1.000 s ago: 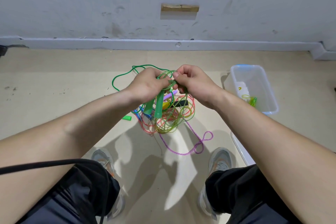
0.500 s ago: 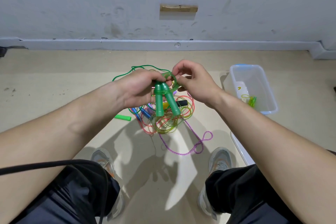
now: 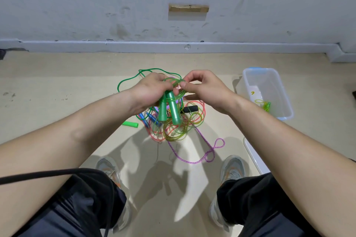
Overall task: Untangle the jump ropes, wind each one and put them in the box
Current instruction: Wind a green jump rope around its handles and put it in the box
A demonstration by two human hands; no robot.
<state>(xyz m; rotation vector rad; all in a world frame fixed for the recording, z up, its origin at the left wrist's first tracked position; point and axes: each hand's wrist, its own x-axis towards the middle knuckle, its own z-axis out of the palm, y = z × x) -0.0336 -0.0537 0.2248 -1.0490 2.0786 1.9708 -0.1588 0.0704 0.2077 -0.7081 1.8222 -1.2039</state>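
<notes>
Head view, left hand (image 3: 152,91) grips green rope (image 3: 174,110)

Bare indoor room, scuffed grey wall (image 3: 77,5), grey skirting (image 3: 134,46), beige floor (image 3: 48,86)

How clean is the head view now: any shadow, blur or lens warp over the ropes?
Head view: no glare; hard arm shadows lie on the floor below the rope pile. Head view: wide-angle bows the baseboard. Head view: green handles in the left hand are sharp; the right hand pinches the green rope.
</notes>
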